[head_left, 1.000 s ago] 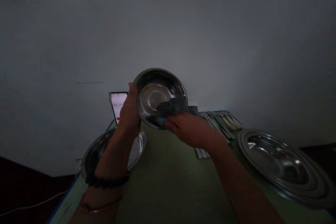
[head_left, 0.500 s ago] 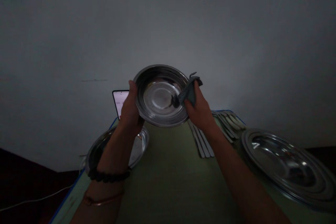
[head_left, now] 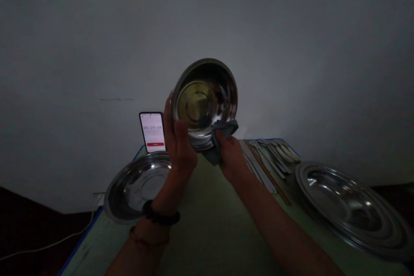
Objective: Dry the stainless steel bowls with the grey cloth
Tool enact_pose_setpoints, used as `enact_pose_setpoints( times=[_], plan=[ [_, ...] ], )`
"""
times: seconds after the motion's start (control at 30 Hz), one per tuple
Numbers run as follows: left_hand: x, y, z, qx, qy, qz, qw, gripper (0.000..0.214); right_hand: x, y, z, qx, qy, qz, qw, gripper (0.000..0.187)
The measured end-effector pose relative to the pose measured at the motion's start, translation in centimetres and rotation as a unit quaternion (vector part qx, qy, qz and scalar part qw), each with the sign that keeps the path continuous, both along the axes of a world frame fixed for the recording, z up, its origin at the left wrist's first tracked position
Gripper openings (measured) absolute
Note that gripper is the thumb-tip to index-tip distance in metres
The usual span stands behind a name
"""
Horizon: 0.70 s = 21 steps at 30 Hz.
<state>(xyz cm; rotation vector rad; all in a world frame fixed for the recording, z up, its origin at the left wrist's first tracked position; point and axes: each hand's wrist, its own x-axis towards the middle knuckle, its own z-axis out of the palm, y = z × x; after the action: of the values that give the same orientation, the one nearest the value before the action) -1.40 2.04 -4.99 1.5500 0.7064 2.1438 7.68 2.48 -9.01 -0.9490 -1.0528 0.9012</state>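
Note:
A shiny metal bowl [head_left: 196,103] is raised above the table, tilted so its inside faces me. My left hand [head_left: 181,146] grips it at the left rim, thumb in front and fingers behind. At the lower right rim, my right hand [head_left: 231,155] is closed on a grey-blue cloth [head_left: 223,131], pressing it to the bowl's edge. Part of the cloth hangs below the rim. Below and left of the raised bowl, a second metal bowl [head_left: 129,189] rests on the table, partly hidden by my left forearm.
A phone [head_left: 153,133] with a lit timer screen stands against the wall. Knives, chopsticks [head_left: 271,177] and other cutlery [head_left: 276,155] lie in a row at the right back. Stacked metal plates [head_left: 349,207] sit on the right of the green table [head_left: 210,233]. A white cable [head_left: 54,243] trails at left.
The bowl has been turned and lifted, now standing more upright. My right hand with the cloth has moved down and left along the rim; my left hand has shifted right.

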Motion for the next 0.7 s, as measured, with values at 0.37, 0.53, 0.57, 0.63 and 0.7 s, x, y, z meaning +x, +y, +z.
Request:
enact_pose_setpoints(
  times=[0.37, 0.53, 0.57, 0.63, 0.7],
  plan=[
    [-2.8, 0.5, 2.7, -0.081, 0.131, -0.037, 0.987, 0.044, 3.9, 0.5, 0.9, -0.047, 0.008, -0.127, 0.991, 0.03],
    [-4.3, 0.0, 3.5, -0.154, 0.191, -0.107, 0.963, 0.047, 7.3, 0.1, 2.6, -0.003, -0.24, -0.191, 0.952, 0.034],
    [-4.5, 0.0, 3.4, -0.171, 0.194, -0.131, 0.957, 0.047, 7.6, -0.1, 2.9, 0.011, -0.277, -0.183, 0.943, 0.032],
    [-5.0, -0.1, 3.2, -0.207, 0.2, -0.189, 0.939, 0.045, 8.0, -0.5, 3.5, 0.048, -0.338, -0.151, 0.928, 0.029],
    [-5.4, -0.2, 2.9, -0.244, 0.215, -0.248, 0.912, 0.043, 8.1, -0.8, 3.9, 0.081, -0.394, -0.108, 0.909, 0.028]
  ],
)
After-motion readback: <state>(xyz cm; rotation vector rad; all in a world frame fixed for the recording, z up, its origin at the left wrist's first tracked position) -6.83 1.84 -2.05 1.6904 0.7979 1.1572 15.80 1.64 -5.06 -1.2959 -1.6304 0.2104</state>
